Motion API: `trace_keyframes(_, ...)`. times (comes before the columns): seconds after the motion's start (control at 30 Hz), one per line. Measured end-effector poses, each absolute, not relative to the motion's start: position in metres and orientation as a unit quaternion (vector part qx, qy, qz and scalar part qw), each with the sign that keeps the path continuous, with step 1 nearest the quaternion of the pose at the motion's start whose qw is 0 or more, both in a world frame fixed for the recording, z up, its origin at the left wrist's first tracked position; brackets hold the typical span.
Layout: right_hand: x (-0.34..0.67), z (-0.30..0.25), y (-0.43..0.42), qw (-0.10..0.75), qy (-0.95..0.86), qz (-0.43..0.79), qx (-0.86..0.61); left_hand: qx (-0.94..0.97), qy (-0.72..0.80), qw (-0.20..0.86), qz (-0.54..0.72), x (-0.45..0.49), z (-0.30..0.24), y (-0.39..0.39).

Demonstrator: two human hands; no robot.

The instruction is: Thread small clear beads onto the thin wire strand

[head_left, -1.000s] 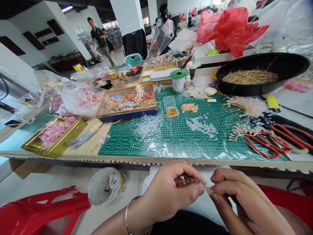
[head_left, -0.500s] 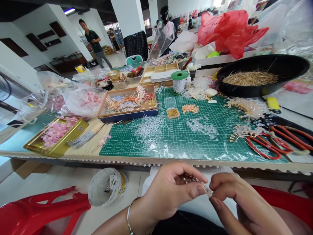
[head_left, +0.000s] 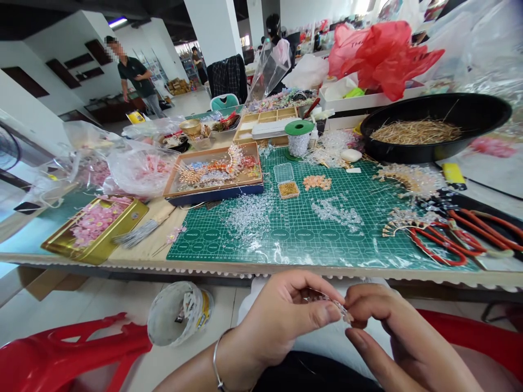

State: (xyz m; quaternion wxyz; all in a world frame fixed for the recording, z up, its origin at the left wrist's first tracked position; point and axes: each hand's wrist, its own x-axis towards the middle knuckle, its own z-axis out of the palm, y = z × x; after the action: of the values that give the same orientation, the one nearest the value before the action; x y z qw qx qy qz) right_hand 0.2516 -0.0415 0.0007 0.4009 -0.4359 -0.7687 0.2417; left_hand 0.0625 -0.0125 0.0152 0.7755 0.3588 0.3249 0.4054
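Observation:
In front of the table edge, over my lap, my left hand pinches a small piece of clear beadwork between thumb and fingers. Most of that beadwork is hidden in the palm; its end pokes out to the right. My right hand is curled against this end, its bent fingers touching the beads and its thumb a little lower. On the green cutting mat beyond lie loose clear beads, a small box of gold beads and peach-coloured pieces.
At right are red-handled pliers, beaded combs and a black bowl of gold pins. At left stand a gold tin with pink flowers and an ornament box. Below are a bucket and red stool. A person stands far off.
The fingers of my right hand have shifted slightly at the beadwork's end, the thumb dropping a little away. My left hand keeps its hold. The distant person has moved left.

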Motion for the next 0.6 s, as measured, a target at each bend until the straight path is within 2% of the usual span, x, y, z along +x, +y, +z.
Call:
trace_keyframes(0.2, 0.2541, -0.0008, -0.0441, 0.378, -0.784, 0.273, -0.409, 0.363, 0.359, 0.759, 0.404, 0.0610, 0.0170, -0.0136)
trace_keyframes(0.6, 0.2493, -0.0006, -0.0424, 0.387, -0.787, 0.223, -0.426, 0.287, 0.360, 0.811, 0.361, 0.0683, 0.0156, -0.0131)
